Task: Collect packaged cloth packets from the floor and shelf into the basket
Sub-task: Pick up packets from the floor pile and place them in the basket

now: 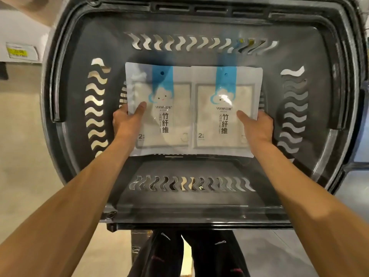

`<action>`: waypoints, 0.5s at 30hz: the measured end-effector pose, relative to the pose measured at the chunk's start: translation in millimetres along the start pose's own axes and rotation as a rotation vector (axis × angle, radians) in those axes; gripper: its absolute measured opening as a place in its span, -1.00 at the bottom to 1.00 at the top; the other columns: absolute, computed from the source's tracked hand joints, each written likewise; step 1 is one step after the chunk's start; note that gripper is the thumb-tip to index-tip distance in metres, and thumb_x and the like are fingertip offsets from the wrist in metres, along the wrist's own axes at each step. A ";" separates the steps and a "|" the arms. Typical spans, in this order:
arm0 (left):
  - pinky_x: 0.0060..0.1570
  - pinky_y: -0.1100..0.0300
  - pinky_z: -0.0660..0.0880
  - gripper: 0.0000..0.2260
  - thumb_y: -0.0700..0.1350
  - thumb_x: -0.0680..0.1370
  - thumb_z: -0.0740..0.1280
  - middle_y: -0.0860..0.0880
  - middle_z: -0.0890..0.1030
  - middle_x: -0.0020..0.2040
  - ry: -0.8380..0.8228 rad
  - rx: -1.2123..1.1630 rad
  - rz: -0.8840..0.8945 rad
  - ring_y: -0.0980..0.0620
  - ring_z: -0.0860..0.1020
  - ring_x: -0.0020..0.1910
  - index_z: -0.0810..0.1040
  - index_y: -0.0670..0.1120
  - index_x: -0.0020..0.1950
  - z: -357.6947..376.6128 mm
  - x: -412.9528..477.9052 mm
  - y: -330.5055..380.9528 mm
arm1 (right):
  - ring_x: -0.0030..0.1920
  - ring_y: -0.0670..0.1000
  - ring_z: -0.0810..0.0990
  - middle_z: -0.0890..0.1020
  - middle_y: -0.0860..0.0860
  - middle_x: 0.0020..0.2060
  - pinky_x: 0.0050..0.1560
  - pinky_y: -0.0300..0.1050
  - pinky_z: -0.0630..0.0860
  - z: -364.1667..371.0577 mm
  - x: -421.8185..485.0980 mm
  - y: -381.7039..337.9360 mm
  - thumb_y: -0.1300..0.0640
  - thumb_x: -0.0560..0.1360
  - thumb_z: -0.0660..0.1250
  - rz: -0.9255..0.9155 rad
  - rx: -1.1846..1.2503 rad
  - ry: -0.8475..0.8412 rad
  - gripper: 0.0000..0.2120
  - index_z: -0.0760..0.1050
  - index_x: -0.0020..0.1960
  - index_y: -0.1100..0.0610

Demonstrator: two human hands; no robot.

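Observation:
A dark grey plastic basket [65,108] with wavy slots in its walls fills the view from above. Two white cloth packets with blue strips and a cloud face lie side by side over its bottom. My left hand [127,120] grips the left packet [167,120] at its left edge, thumb on top. The right packet [219,116] is gripped at its right edge by my right hand [257,126], thumb on its face. The right packet overlaps the left one slightly at the middle.
Pale floor [24,156] shows left of the basket. A shelf edge with a yellow price label [19,52] sits at the upper left. My legs in dark trousers [189,254] stand below the basket's near rim. A grey-blue surface [355,186] lies at the right.

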State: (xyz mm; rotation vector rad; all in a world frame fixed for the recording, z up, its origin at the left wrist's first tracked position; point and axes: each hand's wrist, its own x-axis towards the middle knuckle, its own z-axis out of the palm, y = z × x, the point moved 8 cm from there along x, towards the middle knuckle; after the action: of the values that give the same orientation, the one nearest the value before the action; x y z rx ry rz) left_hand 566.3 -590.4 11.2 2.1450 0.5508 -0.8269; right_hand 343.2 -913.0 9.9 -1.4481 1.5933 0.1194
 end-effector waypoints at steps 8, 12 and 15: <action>0.11 0.09 0.53 -0.59 0.00 0.59 0.41 -0.06 0.60 0.16 -0.121 0.209 0.117 -0.03 0.58 0.11 0.48 -0.17 0.34 -11.7 -25.6 17.1 | 0.19 0.18 0.56 0.57 0.17 0.20 0.22 0.10 0.54 -16.7 -27.4 -13.7 -0.12 0.45 0.38 -0.053 -0.261 0.054 -0.46 0.49 0.25 0.26; 0.25 -0.01 0.48 -0.55 -0.02 0.59 0.40 -0.21 0.53 0.32 -0.248 0.522 0.204 -0.20 0.53 0.27 0.44 -0.18 0.41 -25.8 -66.9 35.7 | 0.33 0.22 0.40 0.43 0.21 0.32 0.30 0.04 0.37 -29.2 -74.6 -45.6 0.02 0.57 0.34 -0.201 -0.549 -0.023 -0.53 0.39 0.38 0.24; 0.22 -0.13 0.49 -0.59 0.00 0.59 0.36 -0.22 0.54 0.28 -0.246 0.695 0.340 -0.25 0.51 0.26 0.46 -0.12 0.38 -53.2 -112.5 65.6 | 0.34 0.19 0.36 0.41 0.15 0.34 0.29 0.07 0.35 -34.5 -128.7 -85.3 -0.02 0.60 0.28 -0.408 -0.803 -0.159 -0.59 0.44 0.38 0.17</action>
State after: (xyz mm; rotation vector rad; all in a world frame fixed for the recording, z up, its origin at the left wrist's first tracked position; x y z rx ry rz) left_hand 547.9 -602.8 150.1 2.5850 -0.2756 -1.1765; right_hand 374.6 -866.4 157.8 -2.2788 1.1199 0.6750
